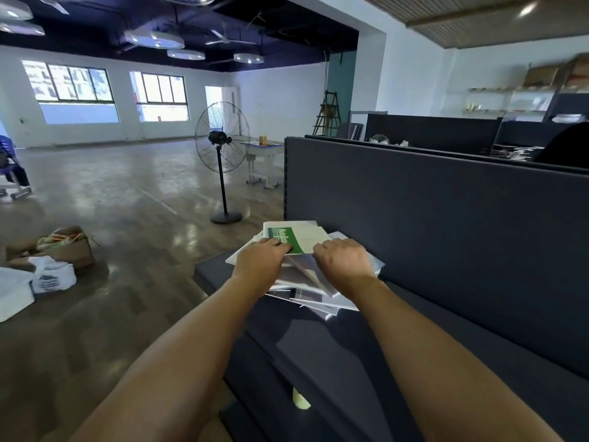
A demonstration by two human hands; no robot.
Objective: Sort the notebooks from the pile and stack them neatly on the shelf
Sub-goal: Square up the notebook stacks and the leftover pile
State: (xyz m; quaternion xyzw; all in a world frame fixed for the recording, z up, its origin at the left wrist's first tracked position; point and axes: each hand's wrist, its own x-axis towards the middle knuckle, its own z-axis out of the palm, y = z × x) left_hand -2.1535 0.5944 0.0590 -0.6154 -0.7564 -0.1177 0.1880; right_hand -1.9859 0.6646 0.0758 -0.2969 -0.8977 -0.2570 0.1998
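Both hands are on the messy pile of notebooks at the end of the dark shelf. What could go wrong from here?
1. The pile is fanned out and sits near the shelf's left end, so lower notebooks might slide to the floor.
2. The left hand and right hand hold the green-banded top notebook only near its front edge; it may slip or bend.

far shelves [510,97] blurred, hands [264,260] hiding notebook pile [318,291] middle

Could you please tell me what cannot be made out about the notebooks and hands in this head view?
- Notebook pile: count unclear, both hands cover it.
- Left hand, right hand: fingers' hold hidden.
- Green notebook: title partly covered.
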